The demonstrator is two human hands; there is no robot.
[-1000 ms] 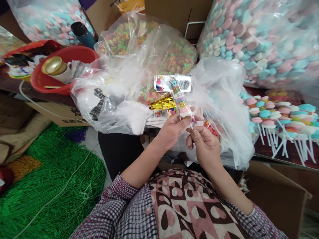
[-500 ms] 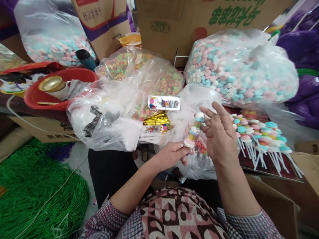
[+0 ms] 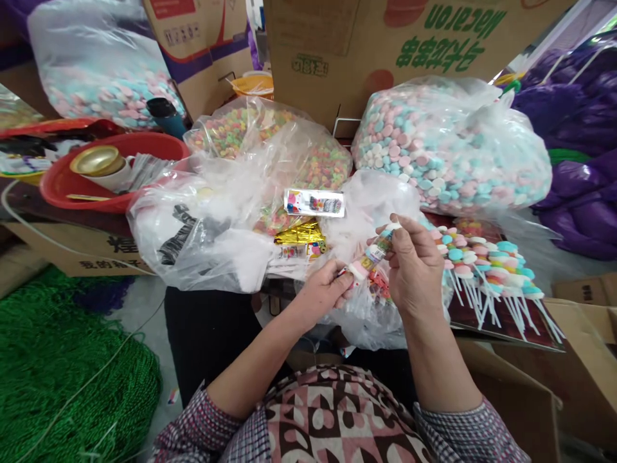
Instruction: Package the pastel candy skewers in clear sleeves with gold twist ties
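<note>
1. Your candy skewer sits just right of the frame's centre, spanning the gap between your two hands. That span is the relation to watch.

2. Its long axis runs on a slant: the low end points to the lower left, the high end to the upper right.

3. Your left hand is closed narrowly, fingertips pinched on the low end where the pink-and-white piece sits. It lies below and to the left of the skewer.

4. Your right hand is curled around the upper end, thumb and forefinger closed on the top pieces. It lies right of the skewer, and higher in the frame than the left.

5. Both hands touch the skewer, so neither is nearer; the right covers more of its length, the left only the tip.

6. Directly behind the skewer, a crumpled clear plastic bag bulges up, touching or nearly touching your right knuckles; I cannot tell which.

7. Just right of your right hand, a row of finished skewers lies fanned on the bench, sticks pointing to the lower right.

8. A small printed label card rests on the bags above your left hand, well apart from it.
</note>
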